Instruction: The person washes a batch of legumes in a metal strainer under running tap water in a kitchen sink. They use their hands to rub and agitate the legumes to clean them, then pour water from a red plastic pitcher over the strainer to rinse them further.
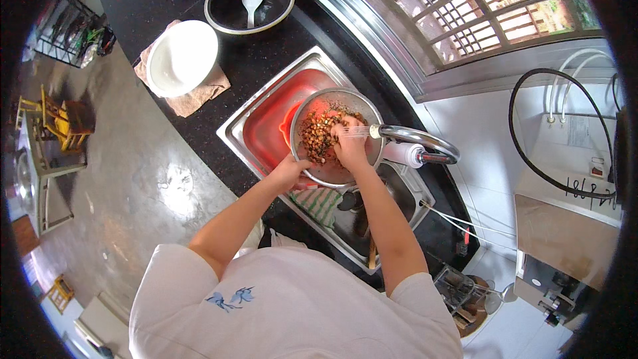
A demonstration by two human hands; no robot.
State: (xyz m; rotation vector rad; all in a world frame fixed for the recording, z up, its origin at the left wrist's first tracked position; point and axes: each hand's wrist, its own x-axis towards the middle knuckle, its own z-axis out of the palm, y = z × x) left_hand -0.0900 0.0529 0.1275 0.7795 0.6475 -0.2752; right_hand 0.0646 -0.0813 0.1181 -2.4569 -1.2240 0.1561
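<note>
A round metal strainer bowl (372, 105) sits over the sink, holding many small brown and orange pieces (318, 134) whose kind I cannot make out. My left hand (290, 171) grips its near-left rim, thumb over the edge. Inside the bowl, my right hand (349, 149) reaches into the pieces; its fingers are partly hidden by them and by running water. The water falls in a spray from a curved chrome faucet (415, 137) onto that hand. Beneath the bowl's left side, part of a red-orange basin (287, 121) shows in the steel sink (234, 123).
A green-striped cloth (319, 205) hangs over the sink divider. On the black counter, a white bowl (183, 60) rests on a brown cloth (199, 98). Behind it, a dark basin (222, 18) holds a white rice paddle (252, 5). A barred window (465, 13) stands beyond.
</note>
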